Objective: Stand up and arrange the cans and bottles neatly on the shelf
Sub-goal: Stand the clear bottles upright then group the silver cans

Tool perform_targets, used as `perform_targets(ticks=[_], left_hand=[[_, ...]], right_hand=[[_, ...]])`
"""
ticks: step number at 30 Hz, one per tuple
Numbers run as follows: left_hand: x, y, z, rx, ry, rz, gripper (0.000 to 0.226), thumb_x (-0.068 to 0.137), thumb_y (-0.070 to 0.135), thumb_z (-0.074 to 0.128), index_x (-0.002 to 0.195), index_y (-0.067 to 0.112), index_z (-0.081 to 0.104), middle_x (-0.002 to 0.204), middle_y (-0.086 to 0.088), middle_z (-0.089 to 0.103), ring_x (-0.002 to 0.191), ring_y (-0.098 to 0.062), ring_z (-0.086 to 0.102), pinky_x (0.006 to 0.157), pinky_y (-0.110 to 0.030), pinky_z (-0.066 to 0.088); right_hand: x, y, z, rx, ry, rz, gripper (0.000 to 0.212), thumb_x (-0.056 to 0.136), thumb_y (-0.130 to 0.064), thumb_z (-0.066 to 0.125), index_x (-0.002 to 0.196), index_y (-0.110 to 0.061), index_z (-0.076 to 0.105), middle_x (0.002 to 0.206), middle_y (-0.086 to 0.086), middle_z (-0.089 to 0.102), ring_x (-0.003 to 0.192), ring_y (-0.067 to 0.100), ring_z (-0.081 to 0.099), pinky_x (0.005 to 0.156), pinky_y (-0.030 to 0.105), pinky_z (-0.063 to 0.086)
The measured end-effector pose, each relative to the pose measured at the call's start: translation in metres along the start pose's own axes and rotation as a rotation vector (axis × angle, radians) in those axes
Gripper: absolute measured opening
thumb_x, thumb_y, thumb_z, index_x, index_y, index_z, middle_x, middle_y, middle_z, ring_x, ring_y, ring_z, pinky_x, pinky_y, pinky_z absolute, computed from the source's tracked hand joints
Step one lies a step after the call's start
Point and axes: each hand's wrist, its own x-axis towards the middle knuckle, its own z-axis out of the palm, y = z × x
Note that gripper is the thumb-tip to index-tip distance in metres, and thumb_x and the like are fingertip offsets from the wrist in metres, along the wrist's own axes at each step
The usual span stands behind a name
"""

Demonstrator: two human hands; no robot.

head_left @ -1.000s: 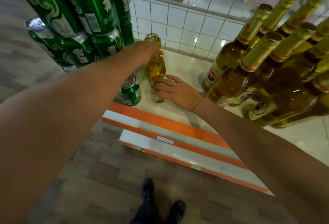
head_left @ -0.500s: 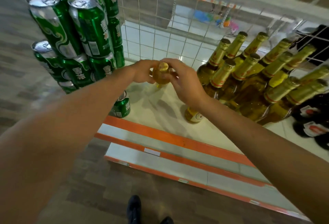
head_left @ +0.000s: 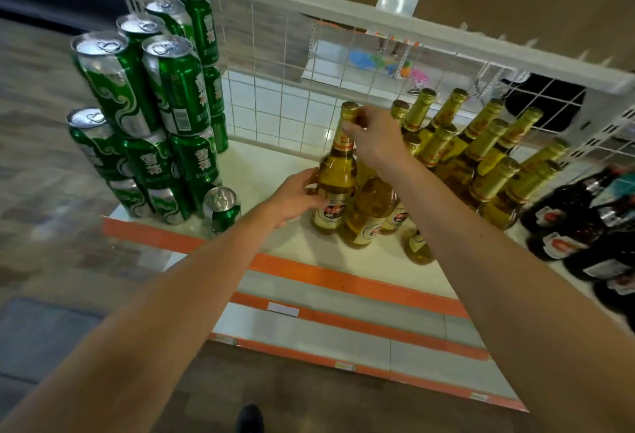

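Left hand [head_left: 297,197] grips the body of the amber beer bottle [head_left: 335,188] while the right hand [head_left: 376,138] pinches its neck. Lying flat a second ago, it now stands upright on the shelf [head_left: 275,161] beside the other bottles [head_left: 488,188], nearly placed.

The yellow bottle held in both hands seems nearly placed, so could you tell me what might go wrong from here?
1. The yellow bottle, gripped by the left hand at its body and the right hand at its neck, stands close beside the neighbouring bottles; a sideways push could topple them.
2. The lone green can sits near the front edge of the shelf, beside the left forearm; pulling back carelessly might knock it off.
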Motion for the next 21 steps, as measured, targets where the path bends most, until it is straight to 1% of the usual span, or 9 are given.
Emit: perform_targets(ticks=[2, 4, 7, 8, 10, 14, 17, 19, 21], left_hand=[[0.001, 0.001, 0.005, 0.057, 0.006, 0.019, 0.077, 0.070, 0.004, 0.085, 0.138, 0.016, 0.052, 0.128, 0.002, 0.064, 0.124, -0.021, 0.056, 0.110, -0.051, 0.041], [-0.001, 0.002, 0.008, 0.081, 0.027, 0.016, 0.080, 0.069, 0.006, 0.087, 0.139, 0.018, 0.050, 0.132, 0.000, 0.062, 0.126, -0.021, 0.054, 0.111, -0.050, 0.039], [-0.006, 0.001, 0.011, 0.114, 0.040, 0.017, 0.077, 0.074, 0.010, 0.085, 0.140, 0.022, 0.048, 0.137, 0.001, 0.059, 0.130, -0.020, 0.050, 0.112, -0.051, 0.038], [-0.008, 0.001, 0.012, 0.123, 0.043, 0.023, 0.076, 0.075, 0.012, 0.084, 0.141, 0.022, 0.047, 0.138, 0.002, 0.058, 0.131, -0.020, 0.050, 0.111, -0.051, 0.039], [-0.012, 0.004, 0.014, 0.128, 0.042, 0.032, 0.076, 0.077, 0.012, 0.082, 0.143, 0.022, 0.045, 0.140, 0.000, 0.056, 0.134, -0.022, 0.048, 0.111, -0.052, 0.039], [-0.019, 0.010, 0.019, 0.125, 0.032, 0.045, 0.074, 0.081, 0.005, 0.077, 0.145, 0.018, 0.042, 0.141, -0.003, 0.055, 0.135, -0.022, 0.046, 0.110, -0.043, 0.039], [-0.021, 0.010, 0.019, 0.157, 0.033, 0.060, 0.075, 0.082, 0.006, 0.077, 0.146, 0.018, 0.040, 0.141, -0.004, 0.055, 0.135, -0.023, 0.046, 0.108, -0.041, 0.038], [-0.022, 0.012, 0.020, 0.156, 0.028, 0.058, 0.074, 0.083, 0.006, 0.075, 0.147, 0.017, 0.039, 0.141, -0.005, 0.055, 0.134, -0.023, 0.046, 0.108, -0.040, 0.037], [-0.022, 0.013, 0.020, 0.160, 0.023, 0.055, 0.074, 0.084, 0.006, 0.074, 0.148, 0.017, 0.038, 0.141, -0.005, 0.054, 0.135, -0.024, 0.046, 0.108, -0.040, 0.037]], right_hand=[[-0.002, -0.001, -0.005, -0.113, -0.004, 0.018, 0.026, 0.098, -0.022, 0.060, 0.117, -0.004, 0.060, 0.106, 0.005, 0.062, 0.091, 0.019, 0.058, 0.069, 0.026, 0.044], [-0.006, -0.007, -0.009, -0.208, -0.022, 0.031, 0.024, 0.098, -0.022, 0.059, 0.114, -0.004, 0.058, 0.100, 0.005, 0.058, 0.085, 0.017, 0.053, 0.063, 0.025, 0.037], [-0.013, -0.014, -0.009, -0.245, -0.029, 0.067, 0.024, 0.099, -0.021, 0.058, 0.113, -0.002, 0.056, 0.099, 0.007, 0.055, 0.083, 0.019, 0.052, 0.056, 0.026, 0.036], [-0.016, -0.015, -0.008, -0.239, -0.023, 0.082, 0.023, 0.099, -0.020, 0.058, 0.113, -0.002, 0.055, 0.098, 0.008, 0.055, 0.083, 0.021, 0.053, 0.056, 0.026, 0.037], [-0.021, -0.017, -0.004, -0.234, -0.004, 0.108, 0.023, 0.099, -0.018, 0.057, 0.114, -0.001, 0.053, 0.098, 0.010, 0.055, 0.084, 0.024, 0.055, 0.061, 0.031, 0.041], [-0.031, -0.017, -0.001, -0.235, 0.033, 0.151, 0.022, 0.099, -0.018, 0.056, 0.114, -0.003, 0.053, 0.104, 0.014, 0.061, 0.089, 0.028, 0.060, 0.064, 0.036, 0.046], [-0.035, -0.018, 0.002, -0.232, 0.061, 0.181, 0.024, 0.100, -0.019, 0.055, 0.119, -0.005, 0.052, 0.109, 0.014, 0.062, 0.097, 0.031, 0.062, 0.070, 0.039, 0.051], [-0.037, -0.018, 0.003, -0.227, 0.070, 0.189, 0.025, 0.100, -0.019, 0.055, 0.121, -0.006, 0.052, 0.110, 0.013, 0.062, 0.099, 0.031, 0.063, 0.076, 0.041, 0.054], [-0.037, -0.018, 0.002, -0.214, 0.069, 0.187, 0.025, 0.100, -0.020, 0.056, 0.121, -0.006, 0.052, 0.109, 0.013, 0.063, 0.098, 0.030, 0.063, 0.077, 0.041, 0.055]])
